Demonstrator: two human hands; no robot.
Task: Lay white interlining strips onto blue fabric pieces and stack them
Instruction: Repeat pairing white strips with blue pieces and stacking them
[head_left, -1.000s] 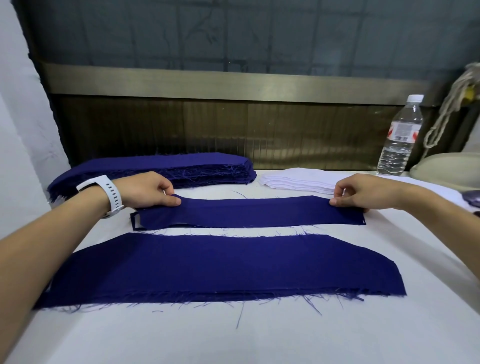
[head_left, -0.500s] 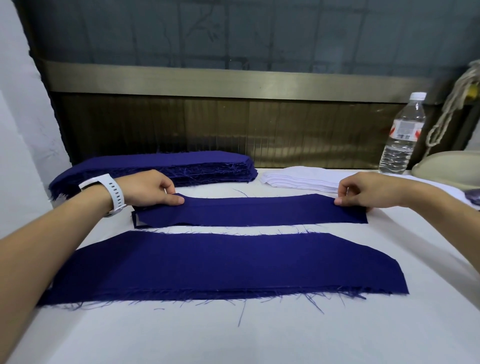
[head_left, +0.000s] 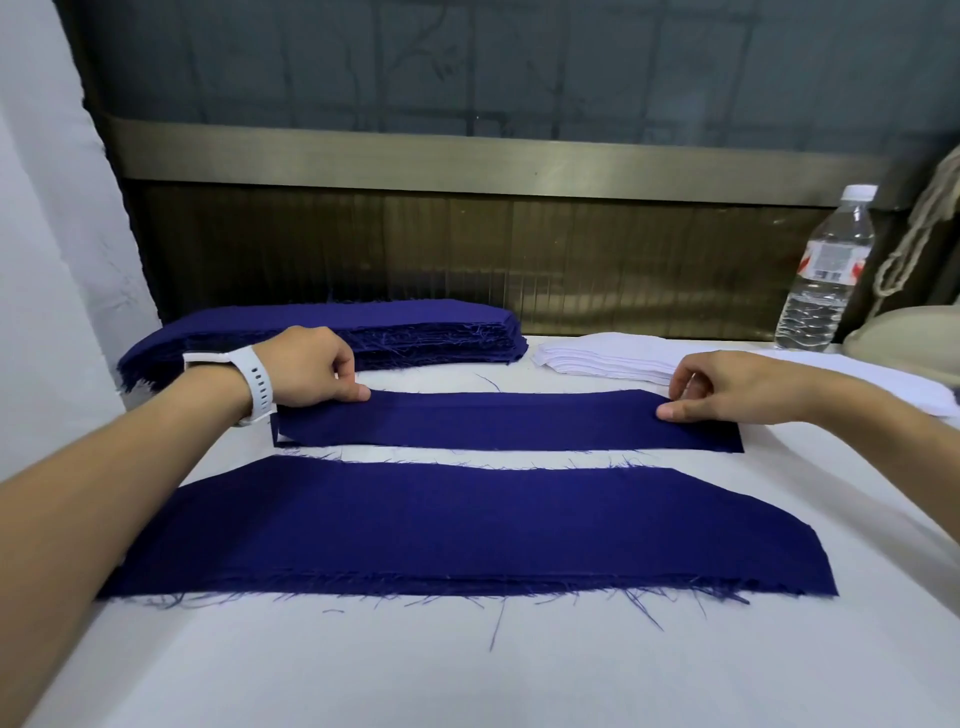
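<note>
Blue fabric stack (head_left: 332, 332) far left at the back of the white table (head_left: 467, 670), frayed long edge facing the person; left hand (head_left: 311, 366), white watch (head_left: 254, 384) on the wrist, sits just in front of it, fingers curled and thumb tip pressed down, pinching the left end of a narrow blue strip (head_left: 509, 421); strip lies flat across mid-table, near edge straight, a white sliver showing at its near left corner, source cannot be told; thin bare gap, then a wide blue piece (head_left: 441, 525) nearer the person, flat, not touching the strip, near edge heavily frayed with loose threads trailing onto the table, right end curving; open table in front of it to the near edge; white interlining pile (head_left: 608, 358) right of the blue stack, small gap between them; right hand (head_left: 727, 387) in front of the pile, thumb and forefinger nipping the strip's far edge at its right end; water bottle (head_left: 826, 270) upright at back right, well apart from the fabric
</note>
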